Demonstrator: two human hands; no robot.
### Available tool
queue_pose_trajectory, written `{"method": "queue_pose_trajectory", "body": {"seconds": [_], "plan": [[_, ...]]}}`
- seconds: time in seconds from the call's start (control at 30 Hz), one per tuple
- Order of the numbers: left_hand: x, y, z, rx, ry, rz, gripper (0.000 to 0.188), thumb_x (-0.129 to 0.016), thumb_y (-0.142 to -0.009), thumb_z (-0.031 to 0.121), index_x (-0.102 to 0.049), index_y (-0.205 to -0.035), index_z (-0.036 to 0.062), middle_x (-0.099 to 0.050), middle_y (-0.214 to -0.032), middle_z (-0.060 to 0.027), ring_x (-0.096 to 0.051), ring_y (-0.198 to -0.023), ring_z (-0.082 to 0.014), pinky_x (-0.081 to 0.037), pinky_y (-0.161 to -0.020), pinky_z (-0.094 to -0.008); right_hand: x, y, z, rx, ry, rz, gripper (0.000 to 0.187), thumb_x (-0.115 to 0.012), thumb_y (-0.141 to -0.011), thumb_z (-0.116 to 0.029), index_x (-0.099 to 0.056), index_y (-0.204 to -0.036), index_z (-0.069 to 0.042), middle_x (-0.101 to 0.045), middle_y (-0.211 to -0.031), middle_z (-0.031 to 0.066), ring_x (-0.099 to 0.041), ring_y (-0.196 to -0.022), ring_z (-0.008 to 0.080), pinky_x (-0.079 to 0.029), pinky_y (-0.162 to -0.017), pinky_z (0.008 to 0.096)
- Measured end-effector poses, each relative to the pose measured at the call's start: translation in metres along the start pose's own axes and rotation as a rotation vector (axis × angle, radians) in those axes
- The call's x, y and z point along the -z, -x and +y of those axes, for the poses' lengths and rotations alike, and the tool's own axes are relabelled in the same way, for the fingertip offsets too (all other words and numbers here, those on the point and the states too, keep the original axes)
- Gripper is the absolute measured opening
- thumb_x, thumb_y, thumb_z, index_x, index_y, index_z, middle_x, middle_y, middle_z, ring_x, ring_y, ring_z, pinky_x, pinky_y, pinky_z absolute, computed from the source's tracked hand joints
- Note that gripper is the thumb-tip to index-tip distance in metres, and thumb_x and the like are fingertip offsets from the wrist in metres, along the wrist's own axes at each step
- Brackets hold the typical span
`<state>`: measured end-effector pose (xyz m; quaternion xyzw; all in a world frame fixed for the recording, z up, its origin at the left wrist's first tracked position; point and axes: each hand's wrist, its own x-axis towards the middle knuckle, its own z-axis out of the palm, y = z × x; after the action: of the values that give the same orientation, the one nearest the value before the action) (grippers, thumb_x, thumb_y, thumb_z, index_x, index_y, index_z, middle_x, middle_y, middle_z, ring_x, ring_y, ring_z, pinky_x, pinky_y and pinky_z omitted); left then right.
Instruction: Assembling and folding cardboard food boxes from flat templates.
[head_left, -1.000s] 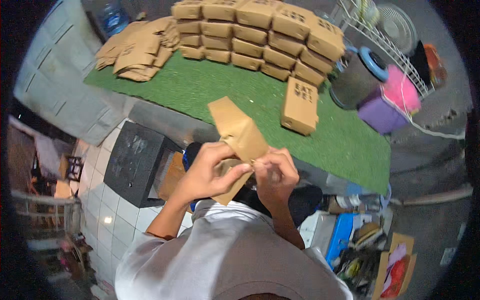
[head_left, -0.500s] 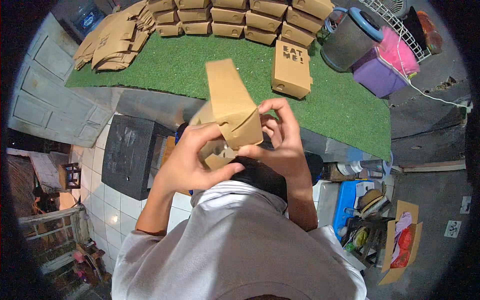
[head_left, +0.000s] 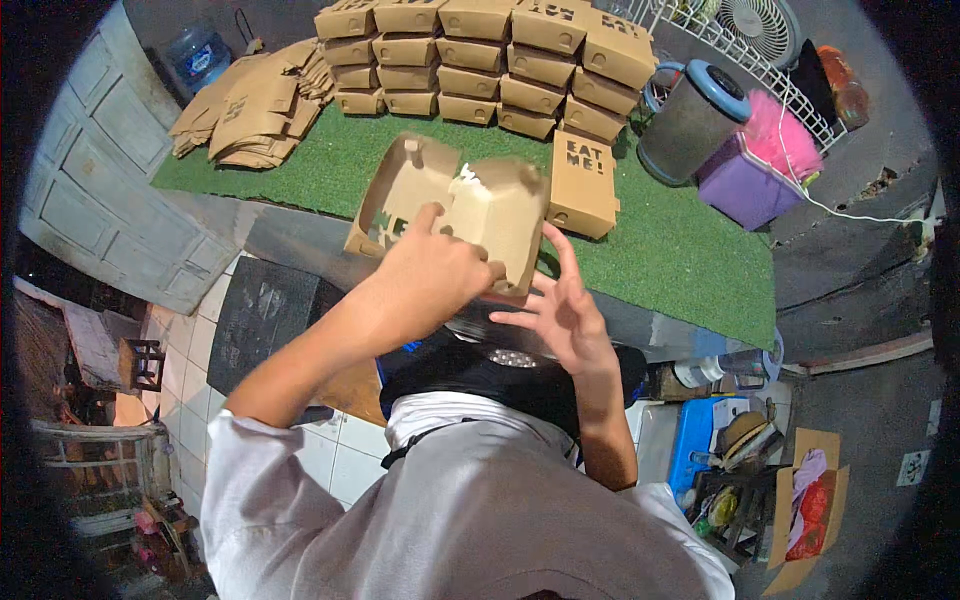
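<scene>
A brown cardboard food box point(head_left: 498, 225) is unfolded in front of me, its inside facing up and its lid point(head_left: 400, 182) leaning out to the left. My left hand point(head_left: 425, 275) reaches over the near edge, its index finger stretched along the inside and the other fingers bent around the cardboard. Beside the box's right wall is my right hand point(head_left: 565, 320), palm turned toward it and fingers spread, the fingertips close to the wall or touching it. A closed box with dark lettering point(head_left: 583, 178) lies just beyond on the green mat.
Stacked finished boxes point(head_left: 470, 60) line the back of the green turf mat point(head_left: 680, 270). Flat cardboard blanks point(head_left: 262, 112) are piled at the far left. At the right stand a grey cylindrical container point(head_left: 690, 125) and a purple bin point(head_left: 745, 185) with pink fluffy material.
The box has turned from tilted and partly closed to spread with its inside up, and moved farther out. My left hand has shifted over it; my right fingers have spread from their pinch.
</scene>
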<state>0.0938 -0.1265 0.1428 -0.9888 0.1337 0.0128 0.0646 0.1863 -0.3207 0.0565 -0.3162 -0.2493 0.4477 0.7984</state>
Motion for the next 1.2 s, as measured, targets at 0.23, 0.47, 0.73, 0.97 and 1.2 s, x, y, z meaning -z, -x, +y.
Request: {"method": "queue_pose_trajectory", "body": {"seconds": [0.23,0.47,0.73,0.97,1.2], "plan": [[0.005,0.022,0.005,-0.105,-0.269,-0.114,0.025,-0.063,-0.084,0.016,-0.073,-0.103,0.0297,-0.069,-0.080,0.0051,-0.070,-0.092,-0.0131,-0.027,-0.111,-0.0676,-0.009,-0.023,0.011,0.123,0.110,0.254,0.091,-0.073,-0.085,-0.009,-0.016,-0.155,-0.018,-0.042,-0.143,0.0160,-0.043,-0.134,0.0263,-0.038,-0.110,0.0413],[0.004,0.071,-0.009,-0.010,-0.283,0.279,0.006,-0.065,-0.079,0.025,-0.067,-0.085,0.0256,-0.064,-0.081,0.0084,-0.060,-0.115,-0.0079,-0.017,-0.111,-0.0724,0.024,-0.033,0.023,0.242,0.375,0.021,0.095,-0.093,-0.068,-0.023,-0.035,-0.143,-0.013,-0.046,-0.138,0.0115,-0.049,-0.128,0.0263,-0.042,-0.109,0.0406],[0.003,0.087,0.002,-0.032,-0.312,0.499,0.006,-0.064,-0.080,0.023,-0.060,-0.076,0.0223,-0.063,-0.079,0.0088,-0.062,-0.112,-0.0081,-0.020,-0.109,-0.0700,0.023,-0.024,-0.001,0.179,0.407,-0.024,0.136,-0.086,-0.056,-0.071,-0.024,-0.155,-0.001,-0.036,-0.155,0.0128,-0.041,-0.141,0.0268,-0.036,-0.116,0.0423],[-0.008,0.061,0.005,-0.195,-0.152,0.549,0.014,-0.066,-0.075,0.016,-0.053,-0.072,0.0143,-0.063,-0.086,0.0011,-0.064,-0.114,-0.0138,-0.037,-0.117,-0.0516,0.040,0.010,-0.011,0.412,0.412,0.169,0.045,-0.062,-0.098,-0.040,-0.056,-0.120,-0.001,-0.061,-0.116,0.0096,-0.058,-0.106,0.0168,-0.046,-0.094,0.0315],[-0.006,0.017,0.012,-0.344,-0.074,0.636,0.012,-0.064,-0.072,0.013,-0.052,-0.070,0.0115,-0.067,-0.094,-0.0011,-0.065,-0.116,-0.0190,-0.043,-0.114,-0.0492,0.023,0.053,-0.047,0.557,0.519,0.319,0.029,-0.076,-0.088,-0.007,-0.060,-0.111,-0.001,-0.064,-0.101,0.0034,-0.060,-0.090,0.0099,-0.048,-0.081,0.0247]]}}
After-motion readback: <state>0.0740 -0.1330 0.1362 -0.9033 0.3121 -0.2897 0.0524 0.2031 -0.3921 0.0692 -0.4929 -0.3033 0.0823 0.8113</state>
